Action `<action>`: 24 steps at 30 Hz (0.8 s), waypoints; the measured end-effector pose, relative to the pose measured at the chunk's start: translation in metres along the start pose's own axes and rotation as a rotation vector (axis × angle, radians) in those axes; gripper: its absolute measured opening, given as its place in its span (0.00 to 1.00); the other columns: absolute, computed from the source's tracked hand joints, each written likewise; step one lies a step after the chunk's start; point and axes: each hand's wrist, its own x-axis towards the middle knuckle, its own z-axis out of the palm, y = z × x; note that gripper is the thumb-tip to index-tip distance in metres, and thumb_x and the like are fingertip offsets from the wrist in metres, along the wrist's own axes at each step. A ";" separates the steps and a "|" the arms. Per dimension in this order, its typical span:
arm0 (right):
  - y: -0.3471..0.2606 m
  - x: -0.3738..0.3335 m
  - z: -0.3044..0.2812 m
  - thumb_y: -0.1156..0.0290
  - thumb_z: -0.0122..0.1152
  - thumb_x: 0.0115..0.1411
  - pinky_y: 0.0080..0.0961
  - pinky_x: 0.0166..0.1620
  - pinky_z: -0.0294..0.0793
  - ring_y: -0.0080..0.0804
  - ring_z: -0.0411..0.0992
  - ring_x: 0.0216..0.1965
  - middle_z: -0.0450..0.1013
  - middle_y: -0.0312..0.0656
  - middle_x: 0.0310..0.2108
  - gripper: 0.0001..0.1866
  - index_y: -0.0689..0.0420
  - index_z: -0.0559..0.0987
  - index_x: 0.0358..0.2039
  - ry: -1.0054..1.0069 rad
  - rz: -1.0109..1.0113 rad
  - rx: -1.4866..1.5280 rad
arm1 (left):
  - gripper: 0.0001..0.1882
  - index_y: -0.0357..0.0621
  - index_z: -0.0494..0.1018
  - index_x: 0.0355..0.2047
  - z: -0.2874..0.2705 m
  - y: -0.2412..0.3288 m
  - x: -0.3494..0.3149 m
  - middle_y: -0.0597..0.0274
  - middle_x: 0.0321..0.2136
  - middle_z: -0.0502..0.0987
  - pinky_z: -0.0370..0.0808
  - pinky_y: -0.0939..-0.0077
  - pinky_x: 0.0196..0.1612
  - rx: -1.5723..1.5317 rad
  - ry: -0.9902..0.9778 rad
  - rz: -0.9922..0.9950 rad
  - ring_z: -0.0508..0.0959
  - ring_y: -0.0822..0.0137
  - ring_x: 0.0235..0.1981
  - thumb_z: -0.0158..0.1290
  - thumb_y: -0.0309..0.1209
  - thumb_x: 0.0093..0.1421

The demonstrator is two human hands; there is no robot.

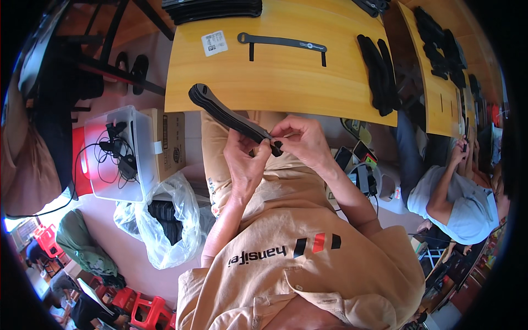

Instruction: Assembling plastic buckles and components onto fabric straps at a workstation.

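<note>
A bundle of black straps (224, 113) slants up and leftward from my hands, its rounded, slotted end over the near edge of the yellow table (308, 88). My left hand (245, 159) is closed round the bundle's lower end. Beside it, my right hand (305, 142) pinches at that same end, where small black pieces show between the fingers; what exactly they grip is partly hidden. On the table farther off lies a single dark grey strap (280, 42) with a round loop end, above two short black marks.
Stacked black straps (212, 10) lie at the table's far left, and more black strips (378, 77) at its right. A white label (214, 43) is on the tabletop. Left of me stand a clear bin with cables (118, 154) and a plastic bag (165, 220). Another person (456, 201) sits at right.
</note>
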 end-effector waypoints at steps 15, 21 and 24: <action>0.001 -0.004 0.027 0.84 0.59 0.44 0.29 0.25 0.70 0.42 0.71 0.23 0.70 0.45 0.23 0.08 0.62 0.75 0.27 0.232 -0.526 -0.633 | 0.15 0.34 0.66 0.38 0.001 -0.007 0.001 0.62 0.27 0.73 0.73 0.81 0.36 0.130 0.092 0.021 0.74 0.75 0.30 0.51 0.18 0.47; -0.002 0.004 0.023 0.85 0.58 0.44 0.29 0.23 0.68 0.41 0.70 0.21 0.69 0.45 0.22 0.08 0.62 0.74 0.27 0.133 -0.528 -0.587 | 0.14 0.34 0.66 0.38 -0.001 -0.001 0.003 0.63 0.28 0.72 0.70 0.83 0.36 -0.038 0.075 -0.030 0.72 0.75 0.31 0.48 0.16 0.50; -0.012 0.005 0.020 0.85 0.57 0.44 0.28 0.23 0.68 0.40 0.70 0.21 0.69 0.45 0.22 0.08 0.62 0.74 0.27 0.118 -0.513 -0.527 | 0.13 0.34 0.65 0.39 0.001 0.001 0.000 0.64 0.29 0.71 0.69 0.84 0.37 -0.075 0.090 -0.029 0.71 0.76 0.31 0.51 0.19 0.53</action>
